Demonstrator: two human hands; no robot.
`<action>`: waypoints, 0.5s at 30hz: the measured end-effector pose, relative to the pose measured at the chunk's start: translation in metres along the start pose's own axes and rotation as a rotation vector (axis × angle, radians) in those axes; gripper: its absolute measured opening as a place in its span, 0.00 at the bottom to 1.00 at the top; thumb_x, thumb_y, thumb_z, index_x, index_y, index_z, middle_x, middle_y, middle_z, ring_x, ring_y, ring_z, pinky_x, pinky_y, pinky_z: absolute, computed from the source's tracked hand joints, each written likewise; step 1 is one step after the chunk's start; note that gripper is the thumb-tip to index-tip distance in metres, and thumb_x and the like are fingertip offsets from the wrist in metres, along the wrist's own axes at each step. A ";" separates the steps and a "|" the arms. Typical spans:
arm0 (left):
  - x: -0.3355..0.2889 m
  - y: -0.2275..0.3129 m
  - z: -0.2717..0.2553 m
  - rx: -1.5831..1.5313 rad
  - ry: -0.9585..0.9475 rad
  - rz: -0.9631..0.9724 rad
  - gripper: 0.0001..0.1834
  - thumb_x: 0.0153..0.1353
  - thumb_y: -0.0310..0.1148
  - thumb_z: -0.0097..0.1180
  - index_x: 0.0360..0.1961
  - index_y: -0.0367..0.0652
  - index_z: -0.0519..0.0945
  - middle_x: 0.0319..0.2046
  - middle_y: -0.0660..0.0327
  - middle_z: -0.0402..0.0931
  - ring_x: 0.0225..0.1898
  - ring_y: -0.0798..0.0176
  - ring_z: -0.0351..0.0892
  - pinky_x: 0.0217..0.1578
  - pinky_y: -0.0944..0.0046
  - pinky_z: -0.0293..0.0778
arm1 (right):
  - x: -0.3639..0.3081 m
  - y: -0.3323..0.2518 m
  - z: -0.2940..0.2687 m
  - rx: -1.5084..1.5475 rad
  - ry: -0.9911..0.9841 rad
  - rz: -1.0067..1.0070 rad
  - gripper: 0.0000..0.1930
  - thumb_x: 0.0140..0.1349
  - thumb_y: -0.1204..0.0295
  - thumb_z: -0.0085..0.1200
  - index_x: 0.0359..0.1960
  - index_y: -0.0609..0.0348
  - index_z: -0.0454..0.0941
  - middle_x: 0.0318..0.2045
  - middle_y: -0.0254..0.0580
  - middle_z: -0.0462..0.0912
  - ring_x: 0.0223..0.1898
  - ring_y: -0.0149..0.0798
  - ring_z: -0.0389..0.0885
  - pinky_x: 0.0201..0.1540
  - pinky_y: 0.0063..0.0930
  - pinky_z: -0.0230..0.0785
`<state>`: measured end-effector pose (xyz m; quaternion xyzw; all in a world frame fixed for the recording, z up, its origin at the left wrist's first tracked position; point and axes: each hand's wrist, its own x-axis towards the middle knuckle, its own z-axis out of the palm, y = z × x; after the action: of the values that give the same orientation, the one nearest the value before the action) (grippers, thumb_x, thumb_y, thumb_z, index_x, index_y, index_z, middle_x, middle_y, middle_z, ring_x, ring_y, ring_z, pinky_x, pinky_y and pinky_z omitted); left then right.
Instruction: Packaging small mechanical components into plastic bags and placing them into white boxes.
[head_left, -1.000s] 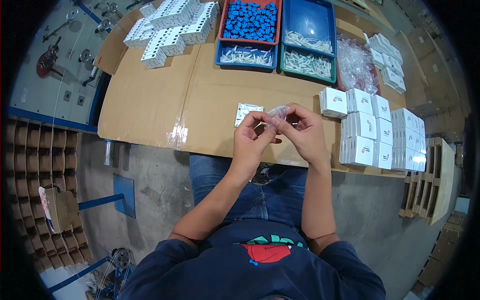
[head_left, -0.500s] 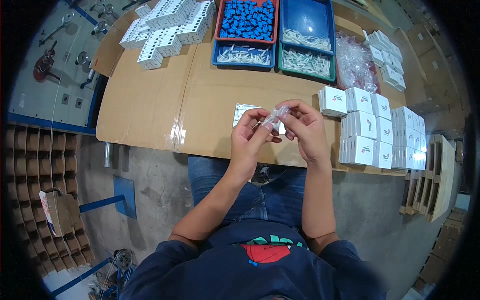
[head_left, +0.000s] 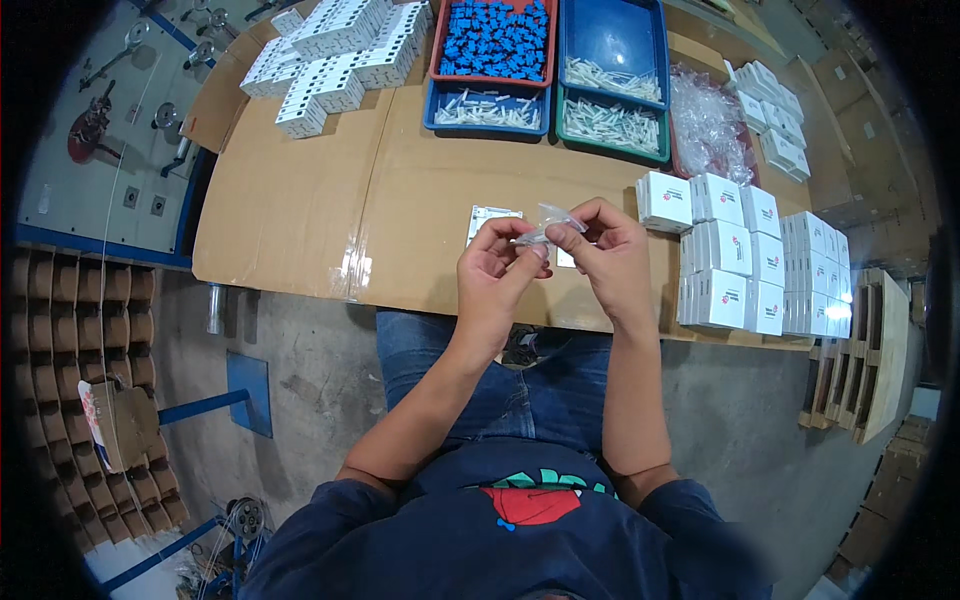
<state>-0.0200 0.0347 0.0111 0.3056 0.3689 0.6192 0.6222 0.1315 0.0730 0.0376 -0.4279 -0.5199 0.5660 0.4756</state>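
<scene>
A small clear plastic bag [head_left: 556, 216] is held between my two hands over the near edge of the cardboard-covered table [head_left: 290, 220]. My left hand [head_left: 490, 282] pinches its lower left end, where something pale shows that is too small to make out. On the other side, the thumb and fingers of my right hand [head_left: 615, 258] are closed on the bag. Beneath the hands lies a flat white piece [head_left: 484, 217] with dark markings, partly covered by my fingers.
Along the back stand a red tray of blue clips [head_left: 496, 40], blue and green trays of white plugs [head_left: 612, 128], and a heap of clear bags [head_left: 708, 120]. White boxes [head_left: 722, 250] are stacked at the right. White blocks [head_left: 335, 60] fill the far left.
The bag, bunched up between my fingers before, is now spread more flat, with its edge sticking up. Both hands have shifted only slightly.
</scene>
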 end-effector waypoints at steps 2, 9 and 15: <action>0.001 0.000 -0.002 0.005 0.041 0.023 0.14 0.67 0.24 0.61 0.52 0.37 0.75 0.40 0.60 0.80 0.38 0.70 0.81 0.41 0.67 0.82 | -0.002 -0.001 -0.003 -0.027 -0.036 0.006 0.07 0.64 0.74 0.67 0.38 0.63 0.83 0.31 0.30 0.83 0.33 0.20 0.76 0.35 0.18 0.67; 0.001 0.012 0.001 0.056 0.105 0.036 0.15 0.69 0.27 0.61 0.54 0.35 0.77 0.43 0.57 0.83 0.39 0.67 0.84 0.39 0.67 0.83 | -0.004 -0.010 -0.008 -0.075 -0.012 0.011 0.07 0.63 0.74 0.67 0.40 0.63 0.85 0.32 0.28 0.84 0.31 0.19 0.75 0.33 0.16 0.65; 0.000 0.007 -0.003 0.076 0.087 -0.041 0.12 0.70 0.32 0.61 0.49 0.35 0.82 0.40 0.58 0.84 0.41 0.65 0.85 0.40 0.67 0.83 | -0.001 0.000 -0.014 -0.105 -0.031 -0.065 0.06 0.64 0.74 0.66 0.40 0.62 0.84 0.31 0.27 0.83 0.32 0.20 0.76 0.33 0.16 0.66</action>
<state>-0.0266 0.0351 0.0149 0.2941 0.4250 0.6046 0.6061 0.1459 0.0742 0.0361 -0.4263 -0.5701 0.5287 0.4624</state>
